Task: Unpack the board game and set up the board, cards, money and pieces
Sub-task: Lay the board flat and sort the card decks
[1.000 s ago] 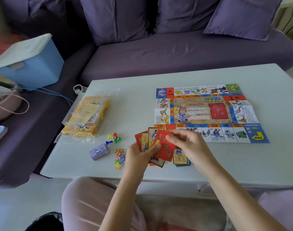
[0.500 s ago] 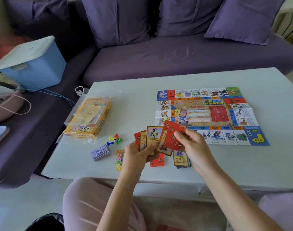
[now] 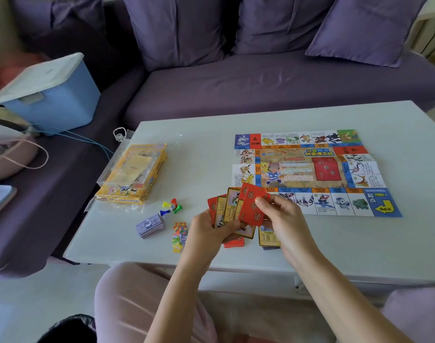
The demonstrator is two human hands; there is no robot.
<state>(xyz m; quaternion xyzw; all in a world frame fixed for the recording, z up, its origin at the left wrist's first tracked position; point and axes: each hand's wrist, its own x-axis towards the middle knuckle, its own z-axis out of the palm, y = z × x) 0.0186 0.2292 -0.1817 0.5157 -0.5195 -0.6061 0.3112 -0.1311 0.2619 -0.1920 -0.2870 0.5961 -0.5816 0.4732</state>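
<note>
Soft daylight, fairly bright, no hard shadows. Pale top of table slightly washed out, faint sheen toward its far edge. Brightest patch beyond table's far right corner — light seems to come from that side. Dark sofa behind table, fold detail muted. Left of table, blue bin smeared, soft-edged. Wide-angle bend — table's edges bow, things left of table stretched. On board at table's middle only large print legible; fine print mushy, slight compression haze throughout.

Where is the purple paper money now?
In the head view, the purple paper money lies on the left part of the table, just below the coloured pawns and left of the star tokens.
</note>
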